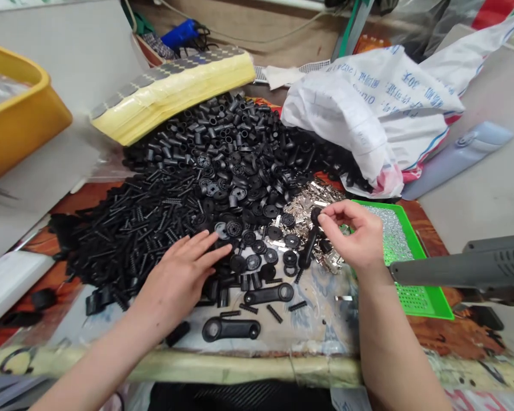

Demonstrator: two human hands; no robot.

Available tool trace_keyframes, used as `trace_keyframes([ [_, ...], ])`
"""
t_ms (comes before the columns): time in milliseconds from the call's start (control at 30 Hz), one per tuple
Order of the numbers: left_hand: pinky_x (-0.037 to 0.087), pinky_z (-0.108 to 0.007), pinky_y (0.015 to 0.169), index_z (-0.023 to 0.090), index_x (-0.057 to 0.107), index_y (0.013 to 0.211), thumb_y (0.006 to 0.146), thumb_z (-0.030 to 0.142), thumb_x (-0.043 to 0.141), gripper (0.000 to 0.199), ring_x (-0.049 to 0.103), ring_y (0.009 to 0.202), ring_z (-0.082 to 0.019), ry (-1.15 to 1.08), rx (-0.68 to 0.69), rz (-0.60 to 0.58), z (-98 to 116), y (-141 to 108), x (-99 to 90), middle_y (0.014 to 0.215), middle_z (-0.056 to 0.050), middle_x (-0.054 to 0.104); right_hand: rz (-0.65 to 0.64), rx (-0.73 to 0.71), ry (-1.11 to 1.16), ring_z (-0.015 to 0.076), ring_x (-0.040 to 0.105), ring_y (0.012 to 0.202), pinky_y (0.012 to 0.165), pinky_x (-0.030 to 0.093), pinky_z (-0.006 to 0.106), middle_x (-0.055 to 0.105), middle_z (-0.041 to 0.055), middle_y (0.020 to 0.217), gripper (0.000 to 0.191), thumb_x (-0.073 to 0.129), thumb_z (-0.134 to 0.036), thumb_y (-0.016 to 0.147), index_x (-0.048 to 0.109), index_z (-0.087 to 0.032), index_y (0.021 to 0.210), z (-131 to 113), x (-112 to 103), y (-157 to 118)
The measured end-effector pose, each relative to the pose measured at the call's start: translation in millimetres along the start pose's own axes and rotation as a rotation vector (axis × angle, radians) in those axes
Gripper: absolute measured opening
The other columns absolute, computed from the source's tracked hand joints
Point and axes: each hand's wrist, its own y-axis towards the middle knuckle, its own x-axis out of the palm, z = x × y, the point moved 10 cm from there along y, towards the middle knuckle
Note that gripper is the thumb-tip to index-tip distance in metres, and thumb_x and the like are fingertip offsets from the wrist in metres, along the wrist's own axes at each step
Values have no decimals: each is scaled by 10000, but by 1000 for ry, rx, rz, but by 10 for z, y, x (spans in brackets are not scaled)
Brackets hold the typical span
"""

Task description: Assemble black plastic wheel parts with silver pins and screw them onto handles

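Note:
My left hand [175,277] lies with fingers spread and stretched at the front of the heap, its fingertips by some black ridged discs [253,262]. No object shows in its grasp. On the right, thumb and fingers of my right hand [355,233] pinch a small black round part [316,215]. Directly below it is a black crank-like arm [309,248]; whether the two are joined I cannot tell. Two more black crank arms, one nearer the edge [231,329] and one farther back [269,293], lie flat between my forearms. Several short black springs [274,313] are scattered around them.
Black screw-like pieces [128,222] and short tubes [214,125] are heaped behind my left hand. Shiny metal clips [308,200] are piled near a green tray [441,302] of small metal parts. A grey power tool [445,271] juts in from the right. A white sack [368,103] stands behind.

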Motion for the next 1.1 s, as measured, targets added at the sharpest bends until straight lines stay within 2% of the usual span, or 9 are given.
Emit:
trace_keyframes([
  [100,436,-536,994,132,652,1156,889,162,426,351,561,1180,-330,-14,-22,124,-100,-41,-139,1242,-186,637,-14,-2,-3,124,544,573,541,471,266,601,-8,647,67,615,-160,751,611,-188,690,-22,41,-12],
  [233,482,-443,942,147,668,1062,908,210,448,276,616,1049,-268,-109,10,229,-17,-137,-296,1102,-139,688,-19,-6,-1,124,545,573,543,473,269,601,-11,647,68,618,-170,755,611,-191,691,-47,68,-23],
  [400,512,-365,722,163,683,810,895,220,457,249,623,755,-224,-140,3,43,21,-321,-173,774,-77,686,-26,-8,6,120,543,562,529,471,263,602,-14,645,73,627,-167,749,614,-192,681,-43,81,-31],
  [533,502,-409,756,149,693,871,859,209,515,188,607,815,-264,-70,-64,-110,-62,-450,25,829,-94,673,-32,-11,15,118,541,554,524,470,255,600,-15,637,73,629,-159,742,615,-193,679,-58,97,-33],
  [667,498,-437,773,144,689,883,865,229,524,187,584,825,-273,-21,-93,-95,-49,-471,72,839,-99,649,-40,-8,6,122,542,555,520,468,255,598,-14,633,74,631,-168,743,613,-195,677,-83,122,-35],
  [833,474,-421,848,225,638,1154,849,18,411,434,538,1007,-262,-36,109,-40,212,-420,25,1092,-122,605,-53,-21,2,127,549,557,522,473,257,609,-9,636,64,638,-179,740,619,-196,681,-97,152,-50],
  [900,473,-396,840,214,675,1092,859,40,443,372,538,997,-252,-100,150,-27,193,-376,-23,1049,-118,612,-39,-32,-6,124,551,549,521,477,255,613,-11,635,53,649,-179,733,628,-199,688,-97,141,-59],
  [1000,475,-344,782,175,708,825,894,125,476,247,561,876,-209,-261,138,50,12,-294,-205,891,-85,633,-21,-37,-21,123,560,549,536,491,258,624,-12,643,42,663,-170,725,644,-202,707,-84,126,-68],
  [1100,470,-335,807,172,674,768,884,150,522,193,580,848,-187,-384,62,129,-183,-256,-373,826,-54,648,-14,-36,-25,125,566,558,550,498,263,630,-11,654,41,665,-167,728,649,-202,714,-81,120,-71],
])
